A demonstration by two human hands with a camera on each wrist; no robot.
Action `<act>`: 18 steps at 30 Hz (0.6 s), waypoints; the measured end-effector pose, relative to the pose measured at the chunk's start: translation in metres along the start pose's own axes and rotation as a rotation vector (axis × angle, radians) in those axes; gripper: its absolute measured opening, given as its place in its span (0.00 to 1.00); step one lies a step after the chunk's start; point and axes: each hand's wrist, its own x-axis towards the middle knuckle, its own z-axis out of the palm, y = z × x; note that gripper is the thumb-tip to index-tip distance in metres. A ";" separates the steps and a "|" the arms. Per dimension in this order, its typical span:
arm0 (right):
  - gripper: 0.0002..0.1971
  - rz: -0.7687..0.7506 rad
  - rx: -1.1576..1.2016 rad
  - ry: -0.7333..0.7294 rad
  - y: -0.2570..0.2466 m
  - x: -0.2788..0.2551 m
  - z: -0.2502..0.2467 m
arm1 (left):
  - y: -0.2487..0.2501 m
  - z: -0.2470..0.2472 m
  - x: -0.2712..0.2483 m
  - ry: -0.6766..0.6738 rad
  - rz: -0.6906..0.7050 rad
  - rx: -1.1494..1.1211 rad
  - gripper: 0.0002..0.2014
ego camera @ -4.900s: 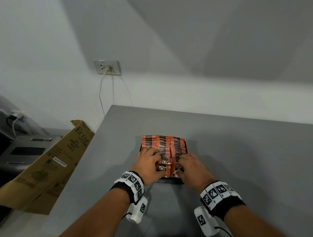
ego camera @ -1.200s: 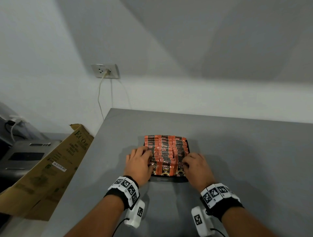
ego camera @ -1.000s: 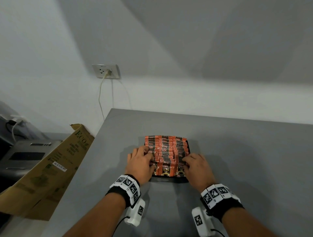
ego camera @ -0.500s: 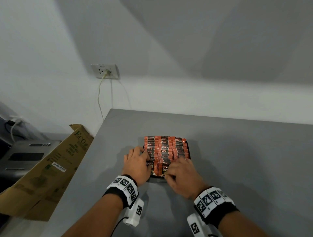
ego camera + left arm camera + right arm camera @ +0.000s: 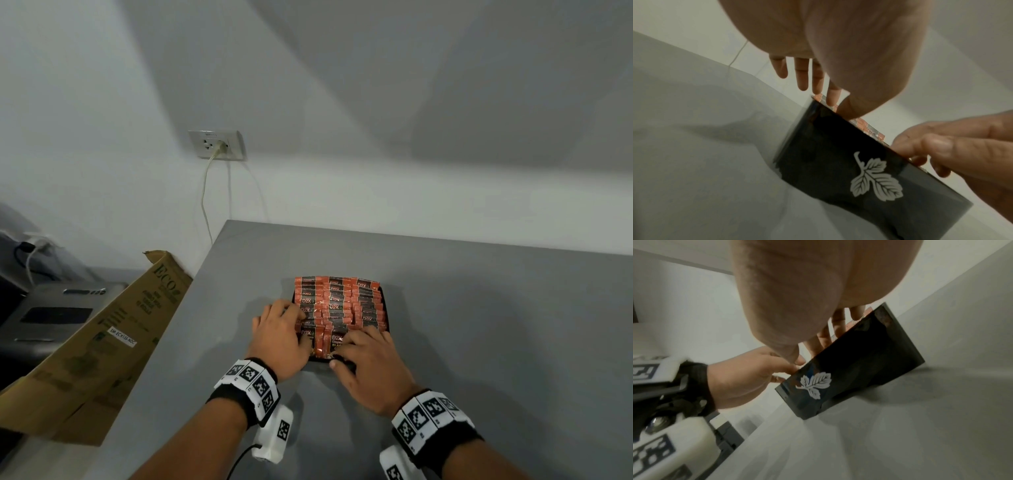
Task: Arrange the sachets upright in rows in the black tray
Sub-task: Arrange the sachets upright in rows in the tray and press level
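The black tray (image 5: 386, 310) stands on the grey table (image 5: 507, 335), packed with rows of upright orange-and-black sachets (image 5: 342, 301). My left hand (image 5: 279, 337) lies at the tray's left side, its straight fingers (image 5: 833, 95) touching the sachet tops. My right hand (image 5: 368, 359) covers the front right rows. Its fingers (image 5: 838, 322) rest on the sachets and its thumb is at the front rim. The tray wall (image 5: 838, 162) carries a white leaf emblem (image 5: 813, 384). The front right sachets are hidden under my right hand.
A brown cardboard box (image 5: 102, 342) leans against the table's left edge. Behind it stands a grey appliance (image 5: 51, 315). A wall socket (image 5: 217, 145) with a hanging cable is beyond the far left corner. Bare table surface surrounds the tray.
My right hand slid from the tray's right side to its front, over the front sachets. My left hand stayed at the left side, shifting only slightly.
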 end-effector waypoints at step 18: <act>0.08 0.385 0.185 0.076 0.041 -0.001 -0.013 | -0.002 -0.002 -0.008 0.027 -0.183 -0.323 0.16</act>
